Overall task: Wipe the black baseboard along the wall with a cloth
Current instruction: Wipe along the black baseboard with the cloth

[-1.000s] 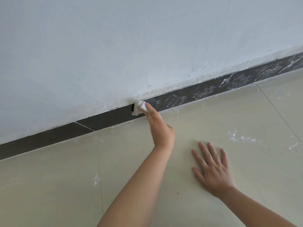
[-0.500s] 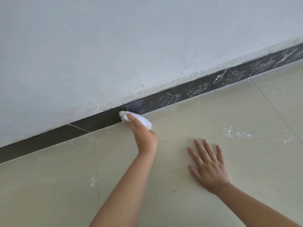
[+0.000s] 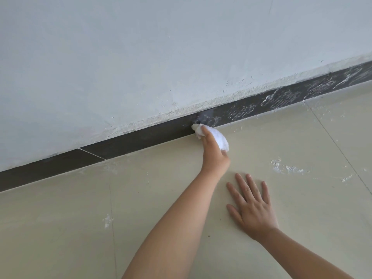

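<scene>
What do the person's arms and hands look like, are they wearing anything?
Both arms are bare right down to the bottom edge of the picture, with no sleeves showing. The left hand and the right hand wear no gloves. No rings, watch or bracelets show on the fingers or wrists. The fingernails look short and plain.

Left hand (image 3: 214,156) clenched, right hand (image 3: 252,208) flat
</scene>
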`<state>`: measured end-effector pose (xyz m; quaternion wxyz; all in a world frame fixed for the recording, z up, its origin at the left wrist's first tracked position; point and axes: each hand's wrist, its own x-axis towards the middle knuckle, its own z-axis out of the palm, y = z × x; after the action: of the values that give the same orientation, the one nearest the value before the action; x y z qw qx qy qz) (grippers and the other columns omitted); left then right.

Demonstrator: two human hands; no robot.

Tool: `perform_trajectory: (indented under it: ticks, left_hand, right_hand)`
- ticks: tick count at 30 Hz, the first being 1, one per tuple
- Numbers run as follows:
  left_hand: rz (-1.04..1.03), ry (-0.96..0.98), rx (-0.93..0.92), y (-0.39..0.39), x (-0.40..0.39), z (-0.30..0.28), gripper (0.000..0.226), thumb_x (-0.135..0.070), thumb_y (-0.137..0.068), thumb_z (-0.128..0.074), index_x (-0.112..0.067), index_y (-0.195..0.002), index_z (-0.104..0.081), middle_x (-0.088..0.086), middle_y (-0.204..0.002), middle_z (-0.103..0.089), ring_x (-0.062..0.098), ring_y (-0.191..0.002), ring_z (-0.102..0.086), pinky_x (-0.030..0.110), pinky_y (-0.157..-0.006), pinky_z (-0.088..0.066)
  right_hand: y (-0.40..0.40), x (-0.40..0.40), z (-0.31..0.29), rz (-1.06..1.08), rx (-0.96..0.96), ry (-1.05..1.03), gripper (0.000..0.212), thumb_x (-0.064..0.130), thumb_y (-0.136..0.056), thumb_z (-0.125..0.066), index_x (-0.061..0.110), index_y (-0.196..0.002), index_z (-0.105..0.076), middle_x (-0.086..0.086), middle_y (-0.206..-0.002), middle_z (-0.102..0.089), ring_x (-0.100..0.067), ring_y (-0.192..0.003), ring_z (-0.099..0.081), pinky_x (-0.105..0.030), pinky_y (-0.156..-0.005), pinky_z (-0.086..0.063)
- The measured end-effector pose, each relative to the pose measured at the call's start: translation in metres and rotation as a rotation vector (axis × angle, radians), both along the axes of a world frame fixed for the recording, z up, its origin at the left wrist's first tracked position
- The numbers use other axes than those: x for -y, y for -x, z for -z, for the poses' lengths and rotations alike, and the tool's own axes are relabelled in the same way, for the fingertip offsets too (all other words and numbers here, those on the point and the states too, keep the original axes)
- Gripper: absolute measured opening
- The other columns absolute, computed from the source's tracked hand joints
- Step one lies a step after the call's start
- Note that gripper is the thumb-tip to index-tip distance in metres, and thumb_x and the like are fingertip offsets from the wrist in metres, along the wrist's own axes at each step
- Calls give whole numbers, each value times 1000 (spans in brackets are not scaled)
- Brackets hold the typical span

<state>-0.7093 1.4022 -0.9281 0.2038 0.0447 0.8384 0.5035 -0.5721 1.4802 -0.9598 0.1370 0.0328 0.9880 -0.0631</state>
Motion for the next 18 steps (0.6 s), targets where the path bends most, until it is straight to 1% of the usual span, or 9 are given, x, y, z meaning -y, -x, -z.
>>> perform_trajectory:
  ticks: [3,6,8,9,11,13,15,17,18]
  left_hand:
    - [56,-27,-116,-9,2,-5,75,10,-86,-37,-7,-139,13,14,-151,16,21,-141,8,-6,-92,10]
    - [17,-31,-283,-17,17,-5,72,15,-83,-34,-9,-137,7,15,-148,18,13,-135,13,-8,-92,10]
    - [5,-4,-349,-19,31,-3,71,17,-81,-34,-7,-137,4,18,-148,16,11,-132,10,-8,-93,8]
    - [-16,16,-375,-19,37,-2,73,18,-80,-34,-6,-138,3,20,-148,14,12,-132,8,-9,-92,6]
    - [-81,79,-426,-18,47,0,77,20,-77,-34,-11,-136,5,24,-148,11,17,-134,2,-10,-91,4]
    - [-146,132,-444,-19,52,3,79,22,-74,-32,-5,-138,5,27,-147,9,30,-139,-2,-5,-94,1]
    - [-197,164,-443,-16,50,5,77,23,-73,-32,3,-140,1,29,-147,10,38,-139,-4,-1,-94,0]
    - [-182,180,-432,-9,43,6,77,23,-71,-32,6,-140,0,31,-146,11,40,-138,-4,4,-97,-4]
    - [-164,188,-426,-4,39,6,78,23,-70,-33,7,-139,-1,33,-145,12,42,-138,-4,9,-99,-10]
  right_hand:
    - [0,0,-2,9,-7,-19,75,48,-95,0,16,-113,-66,-14,-126,-58,-30,-124,-35,-42,-106,-5]
    - [1,1,-7,22,-3,-53,75,47,-96,1,17,-112,-67,-13,-124,-59,-36,-116,-53,-43,-105,-8]
    - [1,2,-9,17,20,-85,70,46,-96,-5,18,-112,-67,-12,-123,-60,-37,-111,-57,-48,-103,-19]
    - [2,3,-9,10,28,-96,63,47,-94,-13,19,-111,-67,-12,-123,-61,-36,-110,-58,-52,-100,-29]
    - [3,3,-9,0,44,-103,56,47,-85,-27,20,-111,-68,-11,-122,-61,-34,-109,-58,-58,-89,-42]
    - [3,3,-8,-1,75,-98,58,49,-89,-21,21,-112,-67,-11,-123,-61,-34,-110,-58,-59,-85,-42]
    - [2,3,-5,4,86,-101,69,47,-95,-4,21,-114,-65,-10,-125,-59,-34,-112,-57,-57,-91,-41]
    - [2,3,-5,9,79,-98,74,47,-94,2,20,-116,-64,-11,-126,-58,-35,-113,-56,-53,-101,-28]
    - [3,4,-5,8,77,-99,74,47,-94,1,20,-117,-63,-12,-127,-58,-36,-113,-56,-51,-100,-21]
